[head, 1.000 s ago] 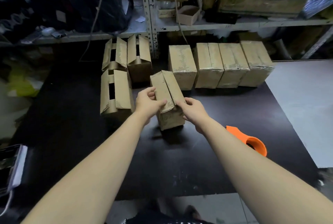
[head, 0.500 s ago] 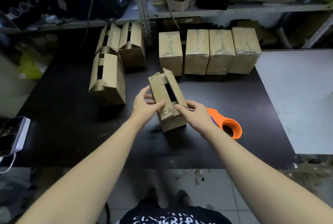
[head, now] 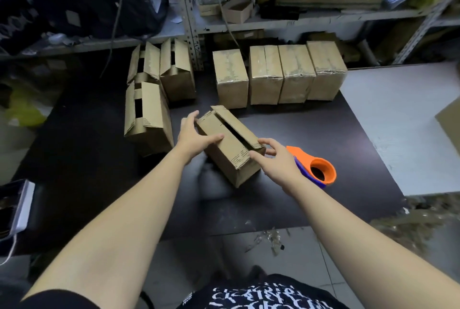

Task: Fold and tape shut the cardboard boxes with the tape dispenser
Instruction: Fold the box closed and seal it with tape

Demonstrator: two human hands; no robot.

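A small cardboard box point(head: 230, 152) lies at an angle on the black table point(head: 99, 159), its two top flaps nearly closed with a dark slit between them. My left hand point(head: 195, 134) holds its left side, thumb laid across the left flap. My right hand point(head: 272, 159) touches the box's near right corner with spread, relaxed fingers. The orange tape dispenser point(head: 316, 168) lies on the table just right of my right hand, partly hidden by it.
Three untaped boxes point(head: 149, 114) with open flaps stand at the left. A row of several taped boxes point(head: 281, 72) lines the table's back under a metal shelf point(head: 273, 20). A phone point(head: 15, 209) lies at the left edge. A grey surface point(head: 398, 122) adjoins on the right.
The box has turned and come down flat on the table with its flaps folded nearly closed. My right hand slid to the box's near right corner, and the view shifted.
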